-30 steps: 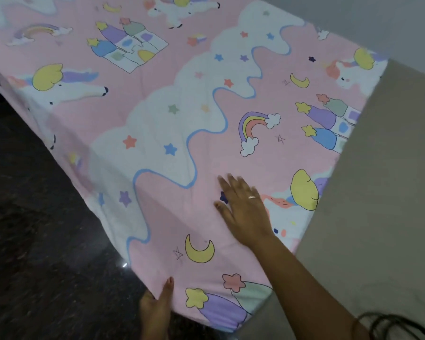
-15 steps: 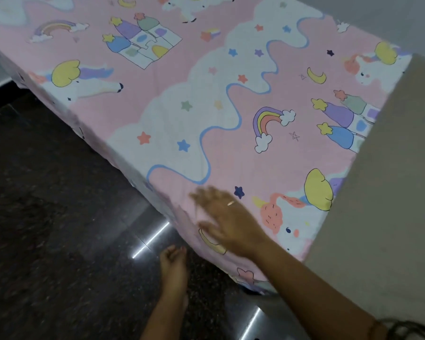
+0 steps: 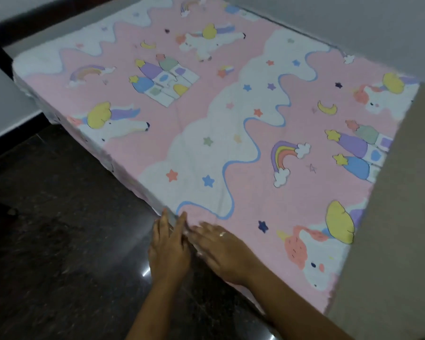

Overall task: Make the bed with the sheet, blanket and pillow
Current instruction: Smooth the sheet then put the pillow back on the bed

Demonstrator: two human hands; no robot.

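**On the near edge of the bed, both your hands meet**

At the near long edge of the bed, your two hands sit side by side. Your left hand [image 3: 168, 249] is at the very edge, with its fingers straight and close together, pointing away from you. It lies along the side of the bed, where the sheet turns down. It is flat and open, and you cannot tell if it has hold of any cloth.

Your right hand [image 3: 225, 251] lies on top of the bed, just beside the left one. Its fingers are spread a little and its palm faces down on the sheet. It is blurry, so the fingertips are hard to see. It is open and grips nothing. A thin ring [image 3: 222, 233] shows on one finger.

The pink cotton sheet with unicorns, rainbows, castles and stars [image 3: 231, 123] covers the whole top of the bed. It looks smooth and flat, from the far corner to the near edge. Its side hangs down over the left long edge.

A plain grey-brown cloth [image 3: 393, 217] lies over the right end of the bed and covers the sheet there.

Below the near edge is the dark shiny stone floor [image 3: 59, 229]. A pale wall [image 3: 353, 20] stands behind the far edge.
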